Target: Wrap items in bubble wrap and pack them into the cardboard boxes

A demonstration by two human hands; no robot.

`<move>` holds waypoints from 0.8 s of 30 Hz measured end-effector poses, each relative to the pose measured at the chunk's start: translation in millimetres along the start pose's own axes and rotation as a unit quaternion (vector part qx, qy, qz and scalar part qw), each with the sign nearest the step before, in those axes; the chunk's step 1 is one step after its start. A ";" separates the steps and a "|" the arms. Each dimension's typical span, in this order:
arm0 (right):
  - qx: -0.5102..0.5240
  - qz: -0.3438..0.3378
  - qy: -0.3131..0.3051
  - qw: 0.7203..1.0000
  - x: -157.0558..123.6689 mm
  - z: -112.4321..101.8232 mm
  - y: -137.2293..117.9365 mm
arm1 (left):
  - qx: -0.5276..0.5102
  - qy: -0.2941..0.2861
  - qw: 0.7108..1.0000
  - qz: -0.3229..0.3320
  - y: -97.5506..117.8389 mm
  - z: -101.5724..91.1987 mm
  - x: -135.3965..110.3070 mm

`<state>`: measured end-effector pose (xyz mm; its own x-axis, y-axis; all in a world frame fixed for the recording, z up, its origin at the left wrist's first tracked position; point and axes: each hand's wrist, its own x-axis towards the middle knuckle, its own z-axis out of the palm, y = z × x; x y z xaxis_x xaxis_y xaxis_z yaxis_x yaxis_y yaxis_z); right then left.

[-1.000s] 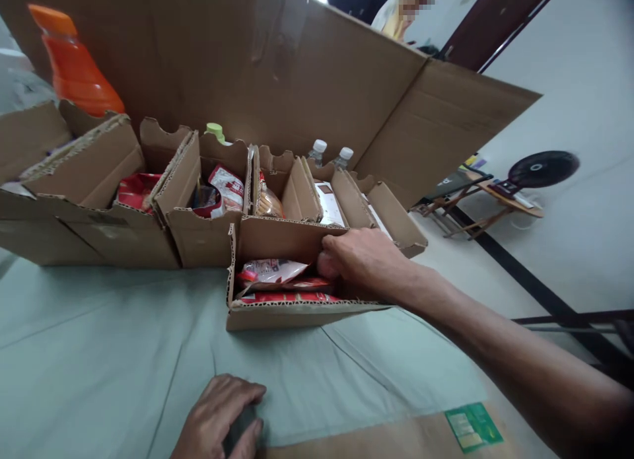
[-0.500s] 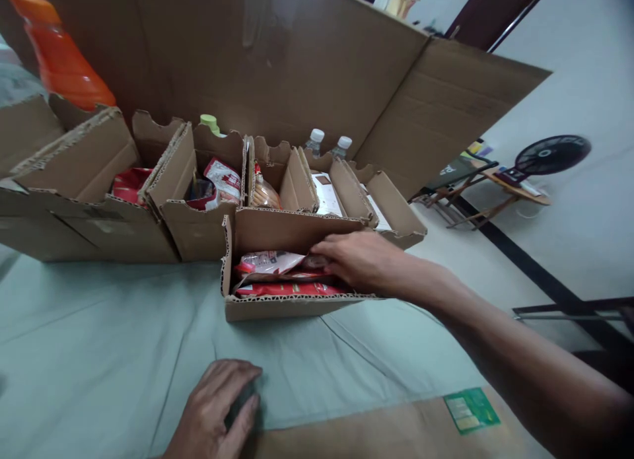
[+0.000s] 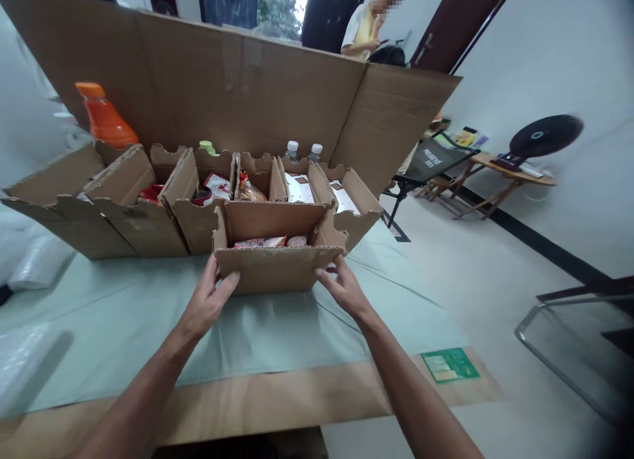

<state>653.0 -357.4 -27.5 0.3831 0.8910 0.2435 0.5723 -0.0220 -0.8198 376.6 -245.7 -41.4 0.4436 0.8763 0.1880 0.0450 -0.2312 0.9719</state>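
Note:
An open cardboard box [image 3: 277, 271] stands at the front of the row, with red and white packets [image 3: 261, 242] inside. My left hand [image 3: 211, 294] grips its left front corner, thumb on the front face and fingers around the side. At the right front corner my right hand [image 3: 341, 284] holds the same box in a like way. Behind it a row of similar cardboard bins [image 3: 136, 231] holds packets, a bag of long snacks [image 3: 251, 188] and white cards [image 3: 299, 189].
Behind the bins rises a tall cardboard panel [image 3: 297, 96], with an orange bottle [image 3: 109, 123] in front of it. Clear plastic wrap [image 3: 30, 360] lies at the left on the green cloth [image 3: 267, 333]. Beyond are a folding chair [image 3: 430, 160], a black fan [image 3: 545, 139] and a person [image 3: 364, 30].
My right hand has come out of the box and taken its right corner. My left hand has risen from the cloth to the left corner. The view has tilted up.

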 end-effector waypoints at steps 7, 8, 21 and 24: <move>0.045 -0.006 0.034 0.998 -59.6 10.6 -10.6 | -0.021 0.032 0.999 -0.016 -8.5 11.0 -41.7; 0.039 -0.005 0.047 0.998 -81.3 10.9 -13.2 | -0.015 0.034 0.999 -0.027 -9.9 7.8 -62.0; 0.031 -0.076 0.188 0.979 -103.9 10.3 -89.7 | -0.013 0.094 0.990 0.107 65.4 -28.4 -62.5; 0.010 -0.039 0.245 0.969 -147.2 -3.1 -67.2 | -0.047 0.004 0.994 0.102 64.3 -3.2 -80.3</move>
<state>560.4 -488.5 -6.6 0.6394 0.5678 0.5184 0.6016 0.0503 -0.7972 341.0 -329.5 6.5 0.4273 0.8187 0.3837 -0.1301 -0.3643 0.9222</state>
